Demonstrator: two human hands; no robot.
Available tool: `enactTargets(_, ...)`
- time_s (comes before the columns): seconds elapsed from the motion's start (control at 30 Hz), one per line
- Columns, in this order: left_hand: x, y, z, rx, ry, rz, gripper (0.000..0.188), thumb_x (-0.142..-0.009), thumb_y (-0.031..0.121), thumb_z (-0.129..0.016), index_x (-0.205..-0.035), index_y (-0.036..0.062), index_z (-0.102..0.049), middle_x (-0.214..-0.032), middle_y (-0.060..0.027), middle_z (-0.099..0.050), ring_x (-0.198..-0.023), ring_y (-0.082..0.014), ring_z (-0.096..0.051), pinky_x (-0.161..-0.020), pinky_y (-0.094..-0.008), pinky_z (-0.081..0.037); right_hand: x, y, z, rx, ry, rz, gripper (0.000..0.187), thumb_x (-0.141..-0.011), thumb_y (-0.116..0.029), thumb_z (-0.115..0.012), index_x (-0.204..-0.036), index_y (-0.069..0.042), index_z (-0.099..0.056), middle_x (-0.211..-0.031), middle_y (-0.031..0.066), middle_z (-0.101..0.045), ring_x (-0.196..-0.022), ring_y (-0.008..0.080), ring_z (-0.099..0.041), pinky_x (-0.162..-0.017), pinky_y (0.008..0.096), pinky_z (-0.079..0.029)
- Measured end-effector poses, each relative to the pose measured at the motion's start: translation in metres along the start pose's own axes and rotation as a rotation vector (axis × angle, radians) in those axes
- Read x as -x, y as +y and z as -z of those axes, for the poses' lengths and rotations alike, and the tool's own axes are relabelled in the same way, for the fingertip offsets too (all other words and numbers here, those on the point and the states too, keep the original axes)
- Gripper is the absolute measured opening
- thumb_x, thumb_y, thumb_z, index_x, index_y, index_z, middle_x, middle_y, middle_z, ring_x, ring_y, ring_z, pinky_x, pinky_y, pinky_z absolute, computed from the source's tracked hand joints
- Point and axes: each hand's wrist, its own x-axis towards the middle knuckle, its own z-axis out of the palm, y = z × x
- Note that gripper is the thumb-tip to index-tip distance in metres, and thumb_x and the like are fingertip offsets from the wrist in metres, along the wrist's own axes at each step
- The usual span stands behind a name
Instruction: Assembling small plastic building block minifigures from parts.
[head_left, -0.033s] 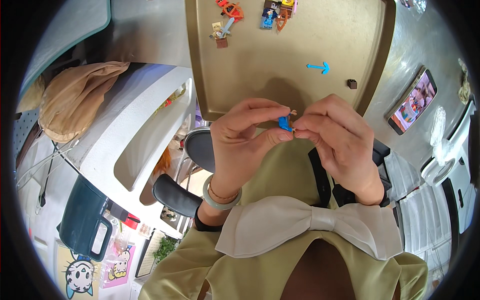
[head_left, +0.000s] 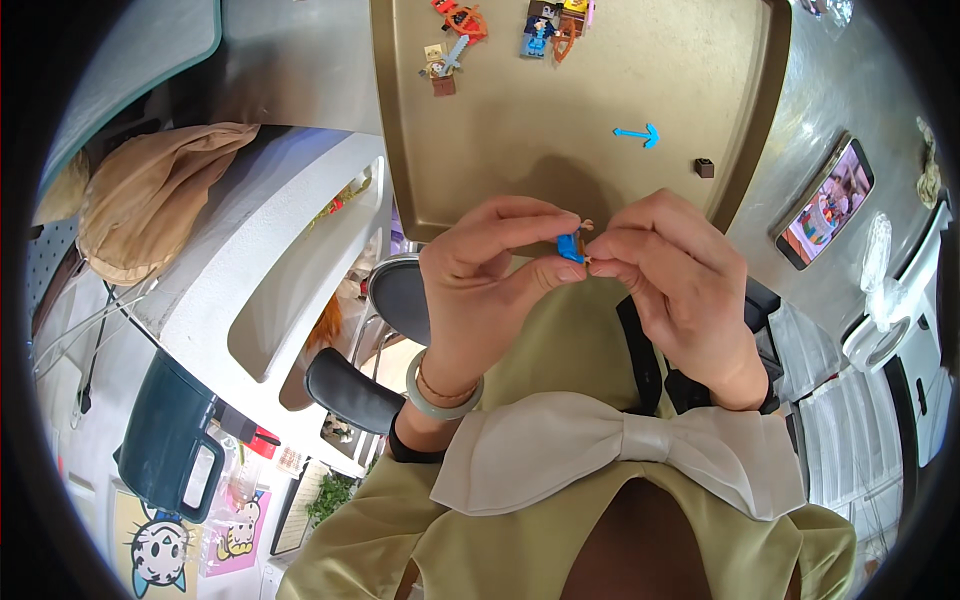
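Just beyond the near edge of the tray, both hands meet around a small blue toy minifigure [head_left: 569,247] with tan and brown bits on its right side. My left hand [head_left: 480,268] pinches its blue part between thumb and fingers. My right hand [head_left: 680,265] is closed in a pinch at the figure's right side, and its fingertips hide part of it. On the gold tray [head_left: 480,165] beyond lie a light blue pickaxe-shaped piece [head_left: 638,135] and a dark brown block [head_left: 704,168]. A minifigure with a grey sword [head_left: 440,70] lies at the tray's far left.
Further back on the tray are a red figure [head_left: 462,20] and a cluster of blue and dark figures [head_left: 540,35]. A phone [head_left: 825,200] with its screen lit lies right of the tray. A white shelf unit [head_left: 290,250] and black chair [head_left: 400,300] stand to the left.
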Motion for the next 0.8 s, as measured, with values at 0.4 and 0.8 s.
enactTargets(0.4,0.002,0.001,-0.004,-0.141,0.042,-0.108,0.024,-0.067,-0.010,-0.070,-0.089,-0.0014,-0.067,-0.086,-0.0112,-0.063,-0.078,-0.0159,-0.062,-0.069,-0.0240,-0.051,0.006,-0.008,-0.005,-0.043,0.049,-0.184,0.014,-0.066,0.007,-0.065,-0.075,-0.001,-0.059,-0.070,0.0081,-0.055,-0.064,0.0249,-0.056,-0.055,0.0310,-0.045)
enactTargets(0.8,-0.001,-0.003,-0.004,-0.269,0.008,-0.102,0.022,-0.067,-0.010,-0.070,-0.088,-0.0020,-0.067,-0.086,-0.0105,-0.063,-0.072,-0.0152,-0.063,-0.062,-0.0232,-0.052,0.011,0.000,-0.006,-0.138,0.053,-0.273,0.012,-0.068,0.007,-0.065,-0.077,0.000,-0.061,-0.070,0.0104,-0.056,-0.060,0.0241,-0.056,-0.052,0.0290,-0.044)
